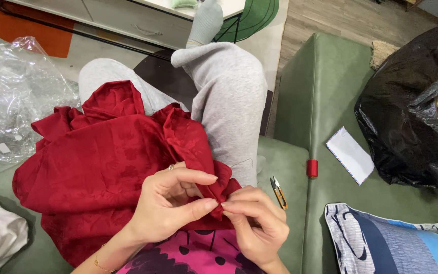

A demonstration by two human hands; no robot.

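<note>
A soft, light crimson patterned fabric [102,172] was spread across the lap. Its folded edge was pinched between the left hand [171,205] and right hand [257,223], fingertips closed on it. The cloth looked limp, best held at the fold. Small thread snips [279,192] lay nearby on the green sofa [325,96].

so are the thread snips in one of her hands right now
No, the thread snips lie on the green sofa beside the right hand, while both it and the left hand pinch the red fabric.
</note>
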